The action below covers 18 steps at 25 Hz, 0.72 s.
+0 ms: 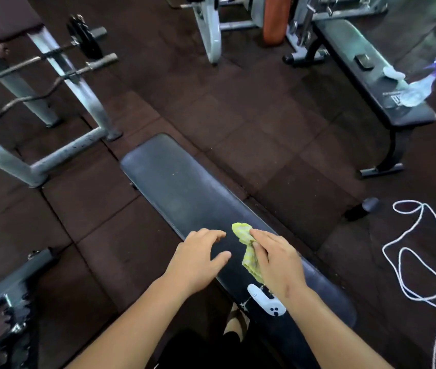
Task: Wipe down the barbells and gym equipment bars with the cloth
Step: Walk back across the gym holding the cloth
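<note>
- Holding the cloth in my right hand, I see the fingers curled around its lower part. The upper end sticks out free, above the near bench.
- My left hand is just beside the cloth, with fingers spread wide and relaxed, holding nothing. I cannot tell if it touches the pad or only hovers over it.
- No bar is under the cloth now, so I judge this step to be preparing the cloth, perhaps folding or gripping it better, and not the wiping itself.
- The barbells lie on the rack at the far left, well apart from both hands.
- The next move, I think, calls for a firm grip on the bunched cloth. After that comes a turn and a reach to the far left, to wrap the cloth around one bar and slide it along.
- A spray bottle stands on the far right bench. I cannot tell if the cloth is damp, so a trip there may be needed first.
</note>
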Each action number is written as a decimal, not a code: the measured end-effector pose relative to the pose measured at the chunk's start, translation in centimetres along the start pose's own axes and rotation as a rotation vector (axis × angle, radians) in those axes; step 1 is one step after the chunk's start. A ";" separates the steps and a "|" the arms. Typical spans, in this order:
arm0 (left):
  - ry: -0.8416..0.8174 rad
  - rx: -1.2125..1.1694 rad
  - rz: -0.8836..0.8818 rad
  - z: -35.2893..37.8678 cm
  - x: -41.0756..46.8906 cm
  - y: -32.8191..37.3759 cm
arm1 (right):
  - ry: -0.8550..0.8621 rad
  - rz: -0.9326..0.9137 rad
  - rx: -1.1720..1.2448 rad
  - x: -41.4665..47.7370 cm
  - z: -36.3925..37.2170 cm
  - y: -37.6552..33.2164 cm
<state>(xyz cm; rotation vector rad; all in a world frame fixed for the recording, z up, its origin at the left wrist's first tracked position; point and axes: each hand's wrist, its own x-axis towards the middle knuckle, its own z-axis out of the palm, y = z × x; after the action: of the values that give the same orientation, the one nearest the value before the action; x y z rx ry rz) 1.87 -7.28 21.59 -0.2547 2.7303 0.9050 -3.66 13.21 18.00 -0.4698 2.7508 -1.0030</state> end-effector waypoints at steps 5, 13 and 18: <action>-0.141 0.079 0.020 2.6 5.6 -3.3 | -0.074 0.172 -0.016 2.2 3.5 2.6; -0.266 0.066 0.008 9.0 12.5 -9.5 | -0.175 0.369 -0.140 6.0 10.6 7.3; -0.296 0.045 -0.002 12.3 15.6 -11.8 | -0.259 0.388 -0.275 8.8 13.4 10.1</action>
<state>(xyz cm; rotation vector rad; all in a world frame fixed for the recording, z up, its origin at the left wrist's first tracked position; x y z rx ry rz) -7.87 -10.52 0.91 -0.1044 2.4728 0.8081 -10.61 9.53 0.79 -0.0815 2.6055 -0.4419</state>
